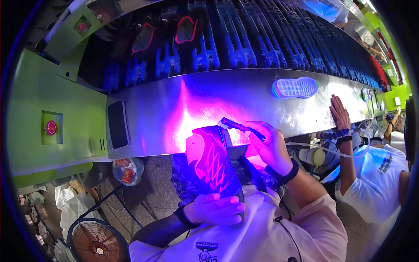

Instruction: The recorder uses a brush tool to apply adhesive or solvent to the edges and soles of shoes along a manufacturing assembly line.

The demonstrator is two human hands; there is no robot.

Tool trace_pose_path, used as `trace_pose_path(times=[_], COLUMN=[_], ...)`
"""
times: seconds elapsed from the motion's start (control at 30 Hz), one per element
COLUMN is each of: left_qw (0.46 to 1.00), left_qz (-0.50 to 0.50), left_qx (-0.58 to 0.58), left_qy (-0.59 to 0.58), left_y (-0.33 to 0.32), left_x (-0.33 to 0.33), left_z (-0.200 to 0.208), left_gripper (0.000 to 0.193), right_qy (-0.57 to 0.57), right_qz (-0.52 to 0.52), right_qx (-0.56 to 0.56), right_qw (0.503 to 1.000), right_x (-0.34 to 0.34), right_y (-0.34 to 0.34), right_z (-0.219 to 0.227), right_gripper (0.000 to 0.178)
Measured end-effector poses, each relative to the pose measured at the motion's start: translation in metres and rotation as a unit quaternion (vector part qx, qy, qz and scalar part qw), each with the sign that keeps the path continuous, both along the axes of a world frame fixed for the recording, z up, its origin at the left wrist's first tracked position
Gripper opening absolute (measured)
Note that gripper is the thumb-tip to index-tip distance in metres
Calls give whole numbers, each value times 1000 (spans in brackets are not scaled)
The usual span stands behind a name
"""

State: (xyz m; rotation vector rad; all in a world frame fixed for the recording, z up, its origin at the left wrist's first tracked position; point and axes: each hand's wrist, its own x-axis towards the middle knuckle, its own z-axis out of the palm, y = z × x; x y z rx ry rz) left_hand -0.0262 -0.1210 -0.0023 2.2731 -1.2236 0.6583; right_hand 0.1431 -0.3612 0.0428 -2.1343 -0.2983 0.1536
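Observation:
My left hand [217, 208] is wrapped round the lower end of a dark shoe upper [213, 163] with glowing pink line markings, held upright in front of my body. In my right hand [271, 147] is a slim dark-handled brush [238, 125]. Its bristle end is beside the upper's top edge; whether they touch I cannot tell. Purple-pink light covers the upper and the metal ledge [152, 105] behind it. On that ledge, farther right, lies a pale shoe sole [295, 87] with its grid tread showing.
Beyond the ledge runs a dark slatted conveyor [235, 39] carrying red-edged shoe pieces [186, 29]. A dark phone-like slab [118, 124] lies at the left, by a green machine panel [32, 105] with a red button [51, 128]. A floor fan [98, 244] stands lower left. A co-worker's hand [340, 111] rests right.

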Motion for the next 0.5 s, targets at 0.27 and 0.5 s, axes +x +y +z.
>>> trace_pose_path(times=[0.27, 0.5], left_qw=[994, 995], left_qz=[-44, -75], left_qx=[84, 68], left_qy=[-60, -10], left_y=[12, 24], left_x=[12, 11], left_z=[5, 4], left_gripper=[54, 59], right_qy=[105, 151], right_qz=[23, 51], right_qx=[49, 64], right_qw=[993, 985], right_x=[12, 1], right_y=[-7, -21], right_z=[-11, -5], right_gripper=[33, 34])
